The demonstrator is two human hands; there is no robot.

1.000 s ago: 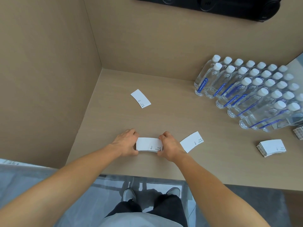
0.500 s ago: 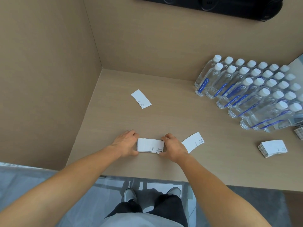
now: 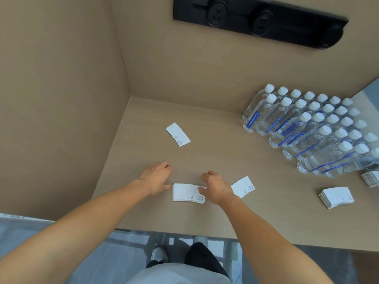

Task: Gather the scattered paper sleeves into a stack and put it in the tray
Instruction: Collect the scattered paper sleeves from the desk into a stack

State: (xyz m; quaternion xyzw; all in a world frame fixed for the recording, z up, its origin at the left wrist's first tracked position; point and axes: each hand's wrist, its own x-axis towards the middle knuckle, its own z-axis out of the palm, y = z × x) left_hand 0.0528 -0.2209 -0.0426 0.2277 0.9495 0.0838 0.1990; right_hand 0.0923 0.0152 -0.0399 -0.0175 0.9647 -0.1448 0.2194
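A small stack of white paper sleeves [image 3: 185, 192] lies flat near the table's front edge, between my hands. My left hand [image 3: 155, 177] is just left of it, fingers loosely curled and holding nothing; the thumb is close to the stack's left end. My right hand [image 3: 216, 188] is at the stack's right end, with the thumb resting on its top corner and the fingers curled above the table. One single sleeve [image 3: 178, 134] lies farther back. Another single sleeve [image 3: 244, 186] lies right beside my right hand. A thicker sleeve stack [image 3: 336, 196] sits at the right.
Rows of water bottles [image 3: 307, 128] fill the back right of the table. A patterned object [image 3: 371, 178] is cut off at the right edge. Beige walls close the left and back, and a black socket strip [image 3: 260, 19] hangs on the back wall.
Both hands have eased off the ends of the small stack. My left hand has moved back and away from it, while my right thumb stays on its corner.
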